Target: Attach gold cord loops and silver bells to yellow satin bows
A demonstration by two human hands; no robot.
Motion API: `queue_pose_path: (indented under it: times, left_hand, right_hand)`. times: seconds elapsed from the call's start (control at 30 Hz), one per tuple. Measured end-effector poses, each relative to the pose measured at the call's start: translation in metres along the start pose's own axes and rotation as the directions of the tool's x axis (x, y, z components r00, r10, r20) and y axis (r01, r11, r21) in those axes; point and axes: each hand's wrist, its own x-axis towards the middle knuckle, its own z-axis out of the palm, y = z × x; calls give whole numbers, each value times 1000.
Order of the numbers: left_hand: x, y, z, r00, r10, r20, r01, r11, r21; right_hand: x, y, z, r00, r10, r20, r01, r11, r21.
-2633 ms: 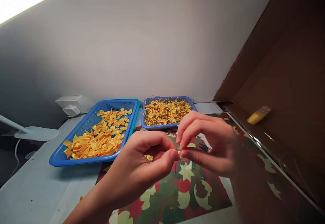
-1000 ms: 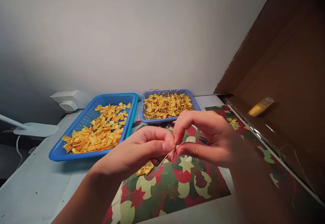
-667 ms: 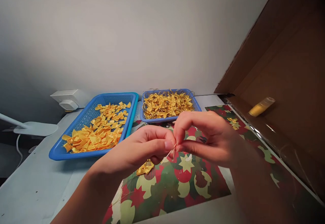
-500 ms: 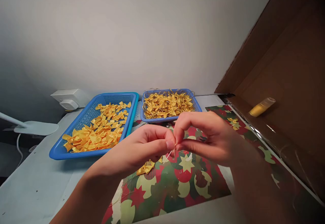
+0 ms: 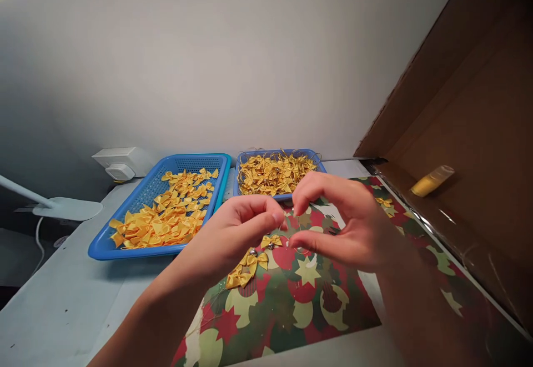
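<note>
Head view. The left hand (image 5: 237,225) enters from the lower left, forearm angled up and forward, back of the hand facing the camera. The right hand (image 5: 352,222) enters from the lower right, its wrist bent so that the fingers point at the left hand. The two hands are apart, both over the patterned sheet (image 5: 308,306) on the tabletop (image 5: 50,306).

Count: two blue baskets of yellow bows, one larger basket (image 5: 137,253) at left and one smaller basket (image 5: 287,196) at center rear. The bows within overlap too closely for a count. One yellow bow (image 5: 271,241) with one silver bell (image 5: 271,246) is at the gap between the hands. A small cluster of bows (image 5: 245,271) lies on the sheet beside the left hand. One clear tube (image 5: 432,181) with yellow contents is at right.

Fingers: the left thumb and index finger are pressed together at the tips; whether they pinch a fine cord cannot be told at this resolution. The right thumb and index finger are spread in a wide C, with the gap facing the left hand.
</note>
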Motion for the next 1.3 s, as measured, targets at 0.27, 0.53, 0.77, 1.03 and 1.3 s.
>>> queue_pose_path:
  times: [0.27,0.53,0.77,1.03,1.3]
  left_hand:
    - [-2,-5,17,951,191,-244,-212,975,-62]
    - [-7,-4,24,916,261,-306,-278,960,-12]
    - [-10,0,29,889,306,-342,-284,952,113]
    - [-12,-5,29,882,305,-360,-248,949,195]
    - [-14,0,31,881,302,-365,-264,952,152]
  right_hand:
    - [5,19,35,812,-479,-334,363,862,-354]
    - [2,18,46,727,-512,-457,335,846,-415]
    - [-1,17,58,722,-161,-673,230,973,14]
    - [-1,9,60,725,-2,-689,177,967,184]
    - [1,7,63,719,31,-695,143,971,190]
